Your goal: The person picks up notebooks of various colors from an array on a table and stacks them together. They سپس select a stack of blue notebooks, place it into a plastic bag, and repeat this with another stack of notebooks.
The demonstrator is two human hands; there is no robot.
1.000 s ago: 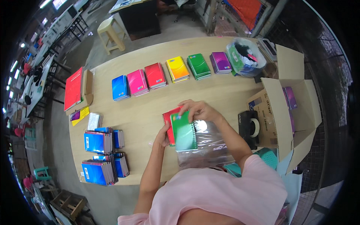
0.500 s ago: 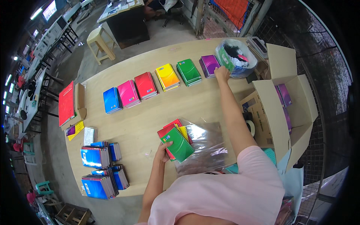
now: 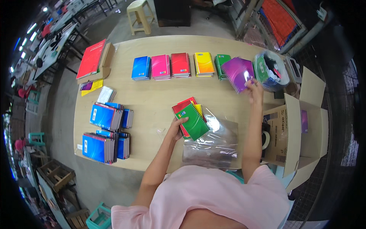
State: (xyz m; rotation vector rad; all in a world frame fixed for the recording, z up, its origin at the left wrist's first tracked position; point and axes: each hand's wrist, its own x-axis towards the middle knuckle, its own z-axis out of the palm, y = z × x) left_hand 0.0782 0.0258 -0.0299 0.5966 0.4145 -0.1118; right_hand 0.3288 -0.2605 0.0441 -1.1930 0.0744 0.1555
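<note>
A pale wooden tabletop (image 3: 152,99) fills the workshop floor view, a row of coloured notebook stacks (image 3: 179,65) along its far edge. Near the front edge, the left hand (image 3: 176,128) clasps a fanned notebook bundle (image 3: 191,117) beside clear plastic bags (image 3: 213,143). Toward the far right corner, the right hand (image 3: 254,89) pinches a purple notebook (image 3: 238,72) in its fingers.

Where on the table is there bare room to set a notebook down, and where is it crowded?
Bare wood lies between the row of coloured notebook stacks and the fanned notebooks in the left hand, and between those and the blue stacks. Crowded: the far row, the left edge, and the plastic bag near the right hand side.
</note>
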